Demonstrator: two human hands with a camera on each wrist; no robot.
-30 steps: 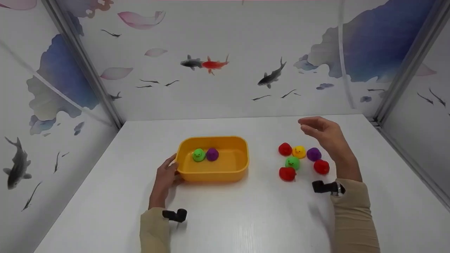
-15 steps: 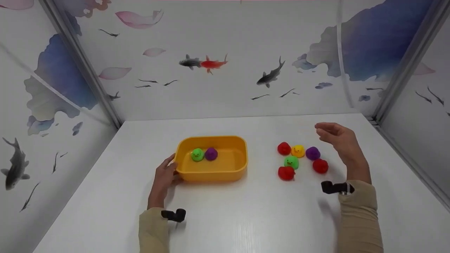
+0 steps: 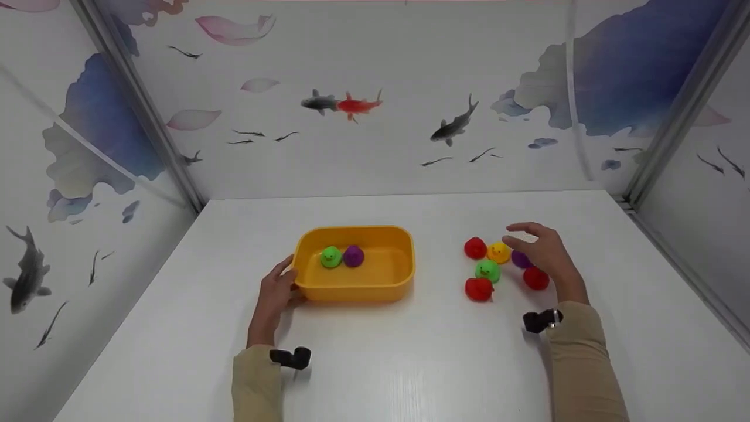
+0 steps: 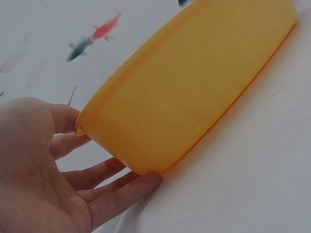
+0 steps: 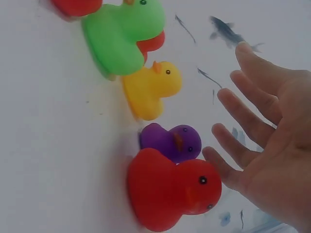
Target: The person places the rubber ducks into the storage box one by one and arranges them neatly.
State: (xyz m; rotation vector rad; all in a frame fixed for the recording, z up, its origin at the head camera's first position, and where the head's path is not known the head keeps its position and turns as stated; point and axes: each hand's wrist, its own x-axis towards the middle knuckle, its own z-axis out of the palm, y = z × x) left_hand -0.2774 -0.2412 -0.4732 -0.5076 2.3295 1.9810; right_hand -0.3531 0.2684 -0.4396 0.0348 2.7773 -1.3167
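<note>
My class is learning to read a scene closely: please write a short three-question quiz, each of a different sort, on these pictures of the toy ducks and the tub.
1. How many ducks lie in the yellow tub?
2. True or false: the left hand rests against the tub's end.
3. The right hand is: A gripping the red duck; B open over the purple duck; C inside the tub.

Key: 1. Two, the green duck and its purple neighbour. 2. True. 3. B.

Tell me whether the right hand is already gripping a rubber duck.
No: the right hand hovers open, fingers straight, beside the purple rubber duck.
</note>
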